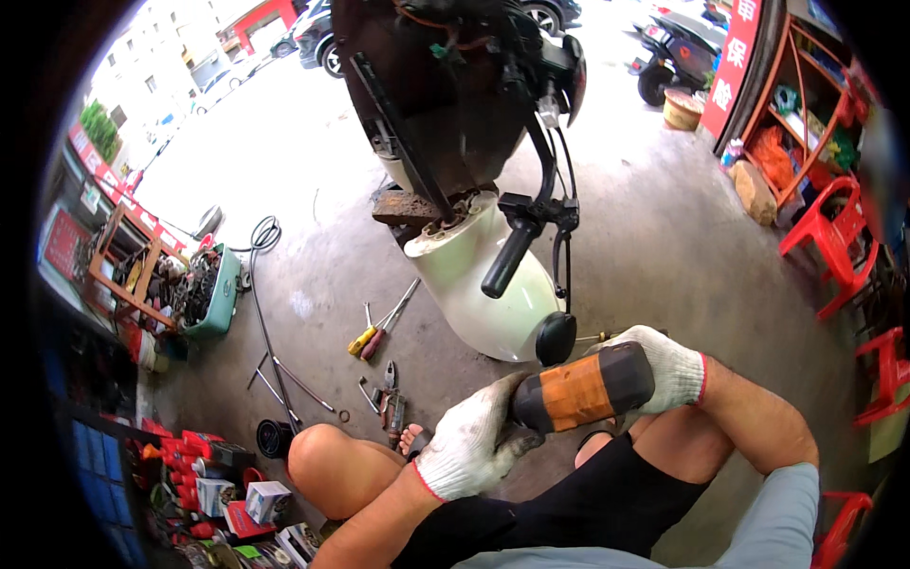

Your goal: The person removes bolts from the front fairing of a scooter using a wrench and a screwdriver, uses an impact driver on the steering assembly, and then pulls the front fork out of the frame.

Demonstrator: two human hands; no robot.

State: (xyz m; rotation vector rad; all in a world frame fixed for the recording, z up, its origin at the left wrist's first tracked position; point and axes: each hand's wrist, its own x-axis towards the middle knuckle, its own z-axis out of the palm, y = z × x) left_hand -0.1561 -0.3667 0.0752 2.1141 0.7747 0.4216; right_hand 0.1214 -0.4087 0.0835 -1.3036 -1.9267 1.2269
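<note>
**Rounded black object with a wide orange-brown band [580,391], near a glossy white curved scooter panel [498,299]**

We had our white-gloved left hand [474,438] curled around the object's left end, just nearer us than the panel. Our white-gloved right hand [673,368] met its right end; most fingers were hidden, so we couldn't tell how far they closed. Left of the panel, a yellow-handled screwdriver [362,341] lay on the grey concrete floor [322,313].

Bare grey floor [654,247] lay beneath the grip. I saw a red plastic chair [813,226] rightward, open shelving [809,161] beyond, white daylight glaring ahead.
</note>
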